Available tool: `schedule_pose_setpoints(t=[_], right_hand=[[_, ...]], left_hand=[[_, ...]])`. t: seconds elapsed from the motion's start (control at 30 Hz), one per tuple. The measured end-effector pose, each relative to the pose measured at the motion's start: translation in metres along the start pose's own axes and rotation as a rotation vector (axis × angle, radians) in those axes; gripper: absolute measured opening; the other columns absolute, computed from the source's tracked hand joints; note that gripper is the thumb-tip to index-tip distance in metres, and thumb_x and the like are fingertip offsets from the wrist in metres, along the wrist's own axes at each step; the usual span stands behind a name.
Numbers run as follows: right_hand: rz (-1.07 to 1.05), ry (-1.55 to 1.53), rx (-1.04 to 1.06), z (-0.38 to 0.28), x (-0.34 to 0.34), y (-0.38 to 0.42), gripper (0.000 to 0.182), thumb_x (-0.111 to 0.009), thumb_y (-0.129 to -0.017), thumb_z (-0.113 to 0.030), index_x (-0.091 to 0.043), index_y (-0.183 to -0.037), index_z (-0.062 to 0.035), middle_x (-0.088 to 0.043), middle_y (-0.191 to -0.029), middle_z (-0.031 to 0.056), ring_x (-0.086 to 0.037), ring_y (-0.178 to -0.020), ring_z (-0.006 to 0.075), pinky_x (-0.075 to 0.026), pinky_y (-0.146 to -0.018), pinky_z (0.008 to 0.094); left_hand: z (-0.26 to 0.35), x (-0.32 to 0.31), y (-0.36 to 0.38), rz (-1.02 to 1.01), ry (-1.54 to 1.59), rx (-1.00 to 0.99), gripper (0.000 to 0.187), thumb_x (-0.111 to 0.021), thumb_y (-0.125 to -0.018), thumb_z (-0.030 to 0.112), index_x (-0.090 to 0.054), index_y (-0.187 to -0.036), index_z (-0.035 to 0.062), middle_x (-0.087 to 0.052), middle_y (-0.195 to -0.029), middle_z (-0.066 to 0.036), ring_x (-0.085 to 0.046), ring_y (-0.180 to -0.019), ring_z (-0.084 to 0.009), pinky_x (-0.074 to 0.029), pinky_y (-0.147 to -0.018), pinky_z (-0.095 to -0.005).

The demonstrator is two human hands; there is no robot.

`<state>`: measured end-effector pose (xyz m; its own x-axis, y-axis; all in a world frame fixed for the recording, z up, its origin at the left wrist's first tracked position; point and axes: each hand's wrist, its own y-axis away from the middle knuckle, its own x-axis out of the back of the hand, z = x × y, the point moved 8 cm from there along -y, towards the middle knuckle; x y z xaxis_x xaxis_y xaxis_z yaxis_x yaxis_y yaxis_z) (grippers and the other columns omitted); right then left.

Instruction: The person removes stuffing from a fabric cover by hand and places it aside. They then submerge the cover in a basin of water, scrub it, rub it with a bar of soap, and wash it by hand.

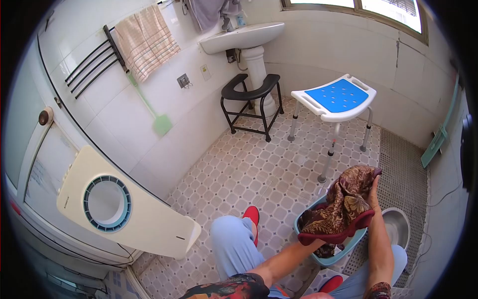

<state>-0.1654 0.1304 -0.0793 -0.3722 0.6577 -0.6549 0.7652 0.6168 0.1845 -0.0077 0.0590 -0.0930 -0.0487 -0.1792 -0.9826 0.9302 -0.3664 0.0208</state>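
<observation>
A brown and gold patterned cloth [343, 199] with a dark red edge is bunched above a light blue basin [348, 250], partly hanging into it. My right hand [374, 193] is closed on the cloth's right side, with its fingers partly behind the fabric. At the cloth's lower left edge, my left hand [312, 246] reaches under the red border, and its fingers are hidden. More dark patterned fabric [326, 250] with a small white label lies inside the basin.
A metal bowl [396, 226] is right of the basin. Beyond stand a blue-topped shower stool [338, 95] and a black-framed seat [251, 92] near a washbasin [244, 37]. A large cream fan-like appliance [154, 224] is at left. A drain mat [401, 159] lies along the right.
</observation>
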Motion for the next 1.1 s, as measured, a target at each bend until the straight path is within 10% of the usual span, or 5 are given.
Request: schedule_pose_setpoints(t=[0.3, 0.43, 0.7, 0.93, 1.1], right_hand=[[0.003, 0.062, -0.078, -0.037, -0.008, -0.005, 0.052, -0.06, -0.088, -0.053, -0.062, -0.111, -0.0057, -0.067, -0.102, 0.0088, -0.064, -0.093, 0.0233, -0.052, -0.088, 0.0399], [0.22, 0.707, 0.021, -0.05, -0.038, 0.011, 0.041, -0.068, -0.084, -0.028, -0.061, -0.111, 0.0008, -0.066, -0.099, 0.0099, -0.064, -0.087, 0.018, -0.052, -0.078, 0.0299], [0.348, 1.825, 0.117, 0.024, -0.015, 0.01, 0.054, -0.072, -0.071, -0.038, -0.057, -0.098, 0.0062, -0.065, -0.097, 0.0283, -0.063, -0.094, 0.0432, -0.05, -0.081, 0.0476], [0.597, 1.742, -0.096, -0.006, 0.03, 0.005, 0.055, -0.065, -0.074, -0.044, -0.068, -0.098, 0.0047, -0.065, -0.102, 0.0286, -0.063, -0.1, 0.0408, -0.05, -0.086, 0.0445], [0.483, 1.804, -0.249, -0.012, 0.036, 0.0, 0.059, -0.065, -0.073, -0.049, -0.069, -0.1, 0.0035, -0.065, -0.108, 0.0262, -0.063, -0.102, 0.0386, -0.049, -0.088, 0.0432]], left_hand=[[-0.002, -0.073, 0.041, -0.171, -0.407, -0.321, 0.036, -0.064, -0.086, 0.027, -0.061, -0.116, 0.0071, -0.068, -0.105, -0.009, -0.067, -0.093, -0.0184, -0.053, -0.088, -0.0347], [-0.018, 0.009, -0.019, 0.361, -0.938, 0.108, 0.039, -0.08, -0.07, 0.022, -0.069, -0.106, 0.0091, -0.067, -0.089, 0.0, -0.056, -0.067, -0.0123, -0.039, -0.054, -0.0231], [-0.038, 0.056, -0.053, 0.062, -2.104, 0.018, 0.046, -0.065, -0.077, 0.031, -0.061, -0.114, 0.0045, -0.063, -0.119, -0.011, -0.057, -0.113, -0.0293, -0.045, -0.097, -0.0375], [-0.016, 0.025, -0.029, 0.45, -1.645, -0.027, 0.142, -0.083, -0.064, 0.031, 0.035, -0.136, -0.0027, -0.055, -0.128, -0.022, -0.055, -0.116, -0.0331, -0.04, -0.103, -0.0342], [-0.026, 0.018, -0.03, 0.217, -1.073, -0.124, 0.115, -0.084, -0.069, 0.026, -0.003, -0.147, -0.0006, -0.057, -0.122, -0.014, -0.057, -0.11, -0.0248, -0.044, -0.099, -0.0345]])
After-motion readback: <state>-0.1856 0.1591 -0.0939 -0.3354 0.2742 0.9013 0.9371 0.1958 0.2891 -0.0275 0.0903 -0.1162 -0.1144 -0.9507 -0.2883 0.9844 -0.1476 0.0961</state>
